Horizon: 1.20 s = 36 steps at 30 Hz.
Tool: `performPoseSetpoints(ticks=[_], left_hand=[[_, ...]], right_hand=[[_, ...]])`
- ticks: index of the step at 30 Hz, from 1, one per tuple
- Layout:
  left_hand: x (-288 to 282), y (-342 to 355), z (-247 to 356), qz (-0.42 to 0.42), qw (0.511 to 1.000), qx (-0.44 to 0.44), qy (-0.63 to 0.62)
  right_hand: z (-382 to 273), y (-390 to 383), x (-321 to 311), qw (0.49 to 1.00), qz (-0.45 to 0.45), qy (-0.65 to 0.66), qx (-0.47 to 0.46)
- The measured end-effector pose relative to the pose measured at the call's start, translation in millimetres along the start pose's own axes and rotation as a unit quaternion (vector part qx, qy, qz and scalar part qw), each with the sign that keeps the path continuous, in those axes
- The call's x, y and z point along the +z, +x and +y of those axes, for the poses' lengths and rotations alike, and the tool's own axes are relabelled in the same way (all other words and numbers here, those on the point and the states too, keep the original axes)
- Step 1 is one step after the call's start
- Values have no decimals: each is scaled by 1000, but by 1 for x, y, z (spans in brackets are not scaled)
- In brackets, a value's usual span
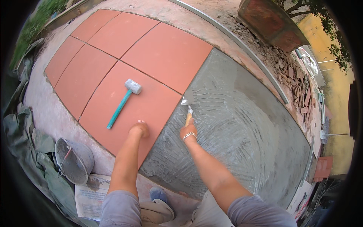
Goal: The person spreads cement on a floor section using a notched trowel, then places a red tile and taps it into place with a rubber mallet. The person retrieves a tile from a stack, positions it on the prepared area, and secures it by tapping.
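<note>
Outdoors in daylight: red floor tiles (pixel 151 56) laid on a concrete slab (pixel 41 102), rubble (pixel 291 72) along a yellow wall (pixel 340 125), and what looks like grass (pixel 36 22) far left.

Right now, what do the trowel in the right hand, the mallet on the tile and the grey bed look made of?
Trowel: pale wooden-looking handle, grey metal-looking blade, dull with mortar. Mallet: pale grey head, probably rubber; teal handle, material unclear. Grey bed: wet-looking cement mortar, combed in curved ridges. Tile: matte terracotta-red, likely fired clay.
</note>
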<state>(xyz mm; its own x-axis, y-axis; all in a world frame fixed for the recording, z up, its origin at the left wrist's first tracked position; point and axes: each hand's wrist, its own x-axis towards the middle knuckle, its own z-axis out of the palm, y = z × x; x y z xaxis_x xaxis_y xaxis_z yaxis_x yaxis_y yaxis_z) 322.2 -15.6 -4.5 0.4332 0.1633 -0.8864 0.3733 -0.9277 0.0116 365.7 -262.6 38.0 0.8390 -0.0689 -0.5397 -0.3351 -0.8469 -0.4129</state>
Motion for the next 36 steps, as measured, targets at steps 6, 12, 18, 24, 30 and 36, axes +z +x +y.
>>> performPoseSetpoints(ticks=[6, 12, 18, 24, 30, 36], left_hand=[[-1, -8, 1, 25, 999, 31, 14], [-10, -19, 3, 11, 999, 23, 29], [-3, -9, 3, 22, 1000, -4, 10], [-9, -8, 11, -15, 999, -17, 43], [-10, -15, 11, -2, 999, -3, 35], [-9, -18, 12, 8, 999, -11, 34]], right_hand=[[18, -65, 14, 1000, -23, 12, -13], [19, -88, -2, 909, -9, 415, 22], [5, 22, -30, 933, 84, 349, -22], [-29, 68, -17, 920, 77, 383, -11], [-38, 89, -8, 905, 34, 423, -32], [0, 108, -22, 906, -27, 421, -32]])
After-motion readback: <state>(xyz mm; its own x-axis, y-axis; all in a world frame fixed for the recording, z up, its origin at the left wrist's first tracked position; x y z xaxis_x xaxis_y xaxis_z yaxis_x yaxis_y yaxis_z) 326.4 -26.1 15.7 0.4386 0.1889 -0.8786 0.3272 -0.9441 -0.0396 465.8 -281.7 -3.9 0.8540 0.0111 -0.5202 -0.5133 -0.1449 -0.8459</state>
